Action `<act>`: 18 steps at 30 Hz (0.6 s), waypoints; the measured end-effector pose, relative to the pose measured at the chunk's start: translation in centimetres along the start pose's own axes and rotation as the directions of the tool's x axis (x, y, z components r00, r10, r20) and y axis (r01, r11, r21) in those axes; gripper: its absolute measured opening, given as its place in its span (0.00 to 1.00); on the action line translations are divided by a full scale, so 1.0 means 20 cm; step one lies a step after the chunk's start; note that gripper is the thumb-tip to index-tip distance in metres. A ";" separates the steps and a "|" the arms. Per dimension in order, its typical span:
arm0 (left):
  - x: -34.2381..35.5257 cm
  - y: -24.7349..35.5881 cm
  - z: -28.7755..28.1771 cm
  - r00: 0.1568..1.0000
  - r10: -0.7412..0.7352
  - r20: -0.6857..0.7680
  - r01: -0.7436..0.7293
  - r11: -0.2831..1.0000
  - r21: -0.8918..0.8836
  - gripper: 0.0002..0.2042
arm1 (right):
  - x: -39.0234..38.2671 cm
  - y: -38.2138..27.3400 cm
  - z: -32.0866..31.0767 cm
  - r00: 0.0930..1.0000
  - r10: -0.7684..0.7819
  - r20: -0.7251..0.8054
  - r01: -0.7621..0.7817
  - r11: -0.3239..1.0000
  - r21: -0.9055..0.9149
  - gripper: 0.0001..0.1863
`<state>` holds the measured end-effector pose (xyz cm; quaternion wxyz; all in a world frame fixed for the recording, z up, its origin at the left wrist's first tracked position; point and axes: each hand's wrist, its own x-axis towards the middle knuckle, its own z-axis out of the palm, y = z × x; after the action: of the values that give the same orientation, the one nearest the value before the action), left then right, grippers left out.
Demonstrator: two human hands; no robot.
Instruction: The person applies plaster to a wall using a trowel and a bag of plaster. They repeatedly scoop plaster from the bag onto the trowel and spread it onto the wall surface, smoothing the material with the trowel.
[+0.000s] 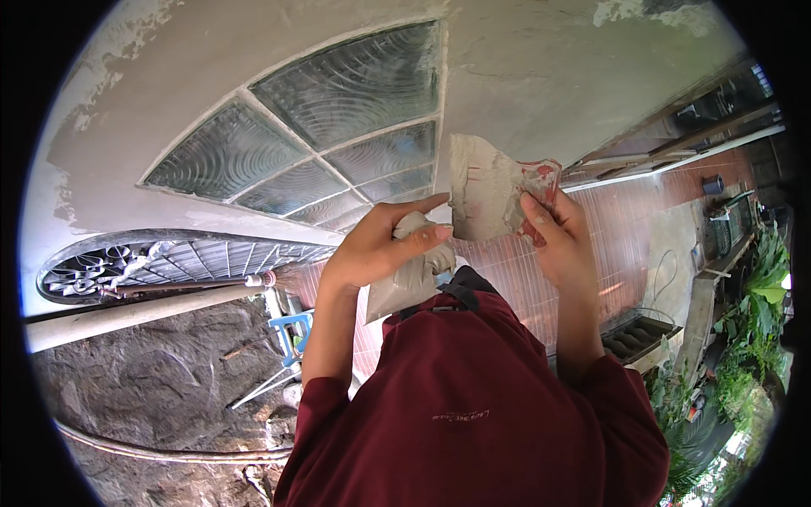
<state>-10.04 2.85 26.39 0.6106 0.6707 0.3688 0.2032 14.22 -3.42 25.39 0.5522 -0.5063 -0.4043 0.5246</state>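
My right hand [561, 241] is closed around the red edge of a wide putty spreader [486, 190], thumb on its near face. Pale grey putty coats most of its blade. My left hand [363, 252] grips a crumpled, greyish bag-like bundle [397, 291], smeared with the same putty; what is inside does not show. The left index finger points at the spreader's left edge, close to it or touching. Both hands are in front of my chest, below a plastered wall [541, 93].
A fan-shaped window of patterned glass [346, 80] is set in the wall. To the left are a curved metal grille [194, 262], a white pipe [144, 317] and a blue plastic stool [291, 336]. Red tiled floor [629, 228] stretches right, toward a dark tray [638, 338] and plants [764, 287].
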 end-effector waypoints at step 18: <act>0.02 -0.18 0.13 0.992 -0.075 0.099 0.122 0.434 -0.893 0.36 | -0.03 0.01 0.07 0.977 -0.212 -0.028 0.183 0.899 -0.398 0.16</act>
<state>-8.85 1.40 22.48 0.8915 0.2280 0.2302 0.3165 12.74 -3.93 25.52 0.5036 -0.5815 -0.5307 0.3559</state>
